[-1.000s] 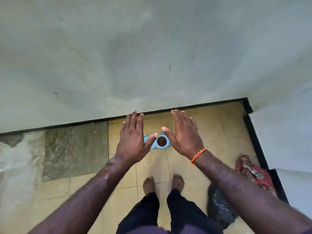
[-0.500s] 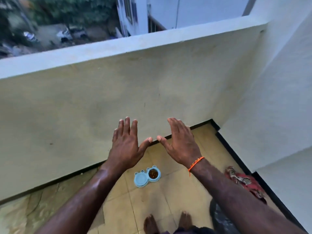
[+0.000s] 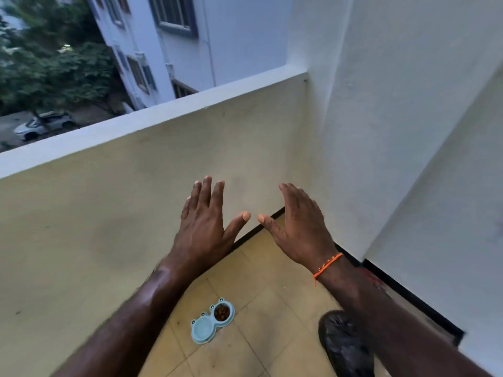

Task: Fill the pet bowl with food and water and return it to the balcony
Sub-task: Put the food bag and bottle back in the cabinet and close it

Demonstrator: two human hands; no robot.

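Both hands, left (image 3: 205,227) and right (image 3: 300,229), hover spread flat and hold nothing. Below them the pet bowl (image 3: 212,321) sits on the balcony floor (image 3: 272,308) near the parapet, 1 cup holding brown food; water cannot be told. Task looks essentially finished.

The pet bowl (image 3: 212,320) at six o'clock is pale blue, its right compartment filled with brown kibble (image 3: 221,312), on a floor (image 3: 275,289) of yellowish-tan tiles with darker grout lines and a black skirting (image 3: 402,292). The parapet wall (image 3: 122,213) from nine to twelve o'clock is pale cream with a white top, and the wall (image 3: 408,131) toward three o'clock is white. An orange thread bracelet (image 3: 327,265) circles the right wrist at four o'clock, above a black bag (image 3: 345,346) at five o'clock.
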